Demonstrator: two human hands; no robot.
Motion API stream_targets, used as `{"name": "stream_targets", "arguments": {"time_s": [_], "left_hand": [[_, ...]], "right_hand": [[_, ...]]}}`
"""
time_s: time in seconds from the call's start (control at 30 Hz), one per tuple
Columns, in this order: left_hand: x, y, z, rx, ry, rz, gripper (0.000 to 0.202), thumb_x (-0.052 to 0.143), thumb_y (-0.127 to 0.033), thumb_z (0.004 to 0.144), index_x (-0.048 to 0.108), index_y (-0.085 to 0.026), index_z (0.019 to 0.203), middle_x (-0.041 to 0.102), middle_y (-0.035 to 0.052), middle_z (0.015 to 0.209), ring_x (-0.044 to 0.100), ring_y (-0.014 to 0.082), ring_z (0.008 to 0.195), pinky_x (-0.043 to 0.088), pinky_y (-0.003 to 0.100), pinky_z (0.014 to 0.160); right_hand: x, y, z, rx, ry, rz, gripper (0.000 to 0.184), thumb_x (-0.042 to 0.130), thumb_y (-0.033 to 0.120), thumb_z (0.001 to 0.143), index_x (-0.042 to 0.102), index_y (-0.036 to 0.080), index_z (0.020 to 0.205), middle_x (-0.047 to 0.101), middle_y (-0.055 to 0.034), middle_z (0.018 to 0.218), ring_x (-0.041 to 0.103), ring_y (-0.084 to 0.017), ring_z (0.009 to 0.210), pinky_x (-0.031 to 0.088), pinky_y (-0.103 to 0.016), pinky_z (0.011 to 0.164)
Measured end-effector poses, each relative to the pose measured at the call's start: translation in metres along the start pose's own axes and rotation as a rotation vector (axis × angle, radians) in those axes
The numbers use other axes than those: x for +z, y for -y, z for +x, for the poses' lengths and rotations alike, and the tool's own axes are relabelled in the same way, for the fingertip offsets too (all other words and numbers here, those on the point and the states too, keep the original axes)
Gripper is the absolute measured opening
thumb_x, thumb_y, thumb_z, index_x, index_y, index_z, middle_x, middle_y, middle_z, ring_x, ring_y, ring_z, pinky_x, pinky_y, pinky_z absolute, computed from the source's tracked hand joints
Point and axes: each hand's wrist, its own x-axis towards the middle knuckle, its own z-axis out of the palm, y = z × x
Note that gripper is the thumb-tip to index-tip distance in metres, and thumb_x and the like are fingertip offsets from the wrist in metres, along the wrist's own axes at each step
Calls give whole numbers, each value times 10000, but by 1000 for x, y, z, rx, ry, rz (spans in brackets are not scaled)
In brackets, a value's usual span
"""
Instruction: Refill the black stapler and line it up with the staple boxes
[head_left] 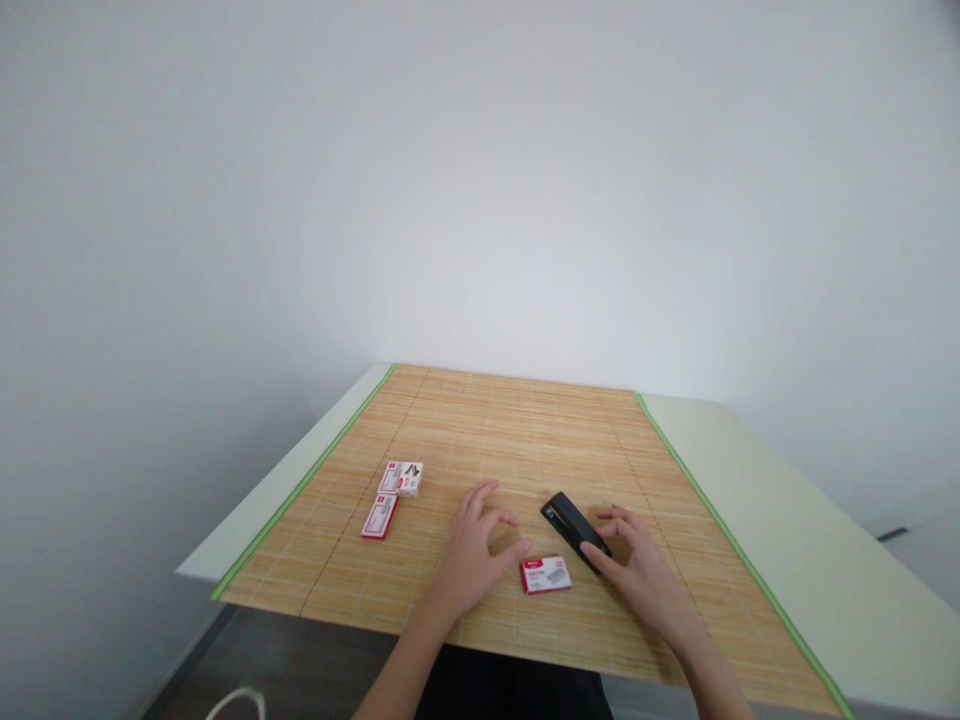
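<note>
Stapler (574,527) lies on the mat (510,430) against the right hand (646,580), grip unclear, while the left hand (474,555) spreads open beside one staple box (546,576), three other boxes (380,516) already grouped leftward.

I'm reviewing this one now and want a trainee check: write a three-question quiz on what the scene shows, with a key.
1. True or false: a small red-and-white rectangular box lies between the person's left hand and right hand.

2. Which hand is nearer the long black stapler?
A) left
B) right
C) both equally near

3. Fill in the colour: the tan slatted bamboo mat has ____ edging along its left and right sides.

Key: 1. True; 2. B; 3. green
</note>
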Motion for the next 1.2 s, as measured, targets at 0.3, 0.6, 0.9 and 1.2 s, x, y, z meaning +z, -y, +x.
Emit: {"name": "stream_targets", "arguments": {"time_s": [0.3,0.6,0.9,1.2], "left_hand": [[6,-24,-8,141,98,150,315,844,-375,710,673,-273,953,502,65,1511,377,363,1445,248,530,1264],[9,-1,-33,-74,58,172,877,927,-645,512,602,-283,1241,452,121,1530,365,424,1442,319,593,1209],[-23,10,6,60,355,77,777,922,-532,625,623,-357,1321,195,27,1726,191,358,1582,186,568,1287],[-3,5,0,58,211,74,688,936,-496,622,665,-317,1228,406,42,1642,346,310,1524,144,520,1303]], "right_hand": [[26,7,-20,57,-258,-105,364,650,604,888,517,281,787,633,-84,965,605,-310,976,498,-492,901],[24,11,-35,73,-139,-83,369,755,601,810,656,282,967,631,-114,1237,562,-371,1249,462,-574,1069],[-5,-1,-29,-4,205,-19,628,757,479,839,604,370,1438,446,-31,1621,288,-360,1554,149,-654,1277],[27,26,-29,-24,231,-78,565,736,436,857,626,402,1411,495,-18,1583,349,-357,1528,136,-692,1249]]}}
